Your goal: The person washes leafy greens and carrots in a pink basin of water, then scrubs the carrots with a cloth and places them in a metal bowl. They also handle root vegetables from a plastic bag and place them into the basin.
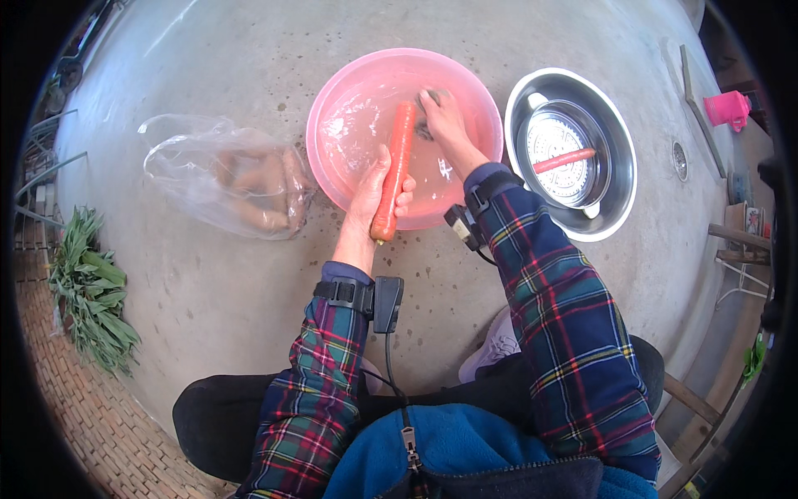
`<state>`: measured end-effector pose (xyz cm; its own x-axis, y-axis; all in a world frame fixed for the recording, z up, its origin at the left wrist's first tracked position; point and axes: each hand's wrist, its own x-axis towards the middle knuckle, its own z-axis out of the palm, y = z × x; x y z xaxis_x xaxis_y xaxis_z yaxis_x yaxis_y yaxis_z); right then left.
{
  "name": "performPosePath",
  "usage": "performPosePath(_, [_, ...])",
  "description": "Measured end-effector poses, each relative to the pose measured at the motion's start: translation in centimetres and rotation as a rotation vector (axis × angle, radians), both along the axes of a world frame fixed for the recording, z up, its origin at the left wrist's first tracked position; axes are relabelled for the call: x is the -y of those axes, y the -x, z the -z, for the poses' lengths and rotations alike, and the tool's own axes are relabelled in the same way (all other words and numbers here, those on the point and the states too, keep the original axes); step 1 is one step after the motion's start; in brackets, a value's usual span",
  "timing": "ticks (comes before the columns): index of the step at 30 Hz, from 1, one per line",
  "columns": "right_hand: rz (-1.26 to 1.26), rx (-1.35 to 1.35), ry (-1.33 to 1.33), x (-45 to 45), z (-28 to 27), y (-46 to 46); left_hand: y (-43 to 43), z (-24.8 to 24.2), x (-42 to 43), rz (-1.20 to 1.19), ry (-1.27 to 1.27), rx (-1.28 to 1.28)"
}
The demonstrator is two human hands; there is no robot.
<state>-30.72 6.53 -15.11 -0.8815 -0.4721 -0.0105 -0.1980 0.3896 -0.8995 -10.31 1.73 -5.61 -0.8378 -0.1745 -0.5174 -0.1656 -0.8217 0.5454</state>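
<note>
A large orange carrot [399, 162] slants over the near part of a pink plastic basin [316, 150] that holds water. My left hand [378, 190] is closed around its lower half. Over the basin's right side, my right hand [441, 115] grips a dark greyish cloth or scrubber [424, 129], mostly hidden by the fingers; it is just right of the carrot's upper end. Another carrot [564, 161] lies in a perforated metal steamer insert [542, 134], which sits inside an oval stainless steel basin [614, 206] on the right.
Left of the pink basin, a clear plastic bag [187, 168] with several carrots [262, 187] rests on the concrete floor [237, 293]. Leafy green stalks [93, 293] lie at far left near brick paving [93, 399]. A pink container [726, 109] and wooden stools [742, 237] stand at far right.
</note>
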Motion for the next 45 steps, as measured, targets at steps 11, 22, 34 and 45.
performPosePath(11, [-0.495,0.52,0.048,-1.6,-9.2,-7.5,0.5,2.1,2.4,-0.259,0.206,0.234])
performPosePath(22, [-0.26,0.324,0.301,-0.1,-6.9,-4.5,0.5,-1.6,-0.1,-0.006,0.103,-0.013])
performPosePath(34, [0.291,0.406,0.069,-0.8,-3.4,-5.4,1.2,-0.3,-1.5,-0.156,0.744,-0.098])
performPosePath(45, [-0.014,0.651,0.03,-2.1,-6.2,-5.1,0.5,1.0,1.4,-0.321,0.784,0.096])
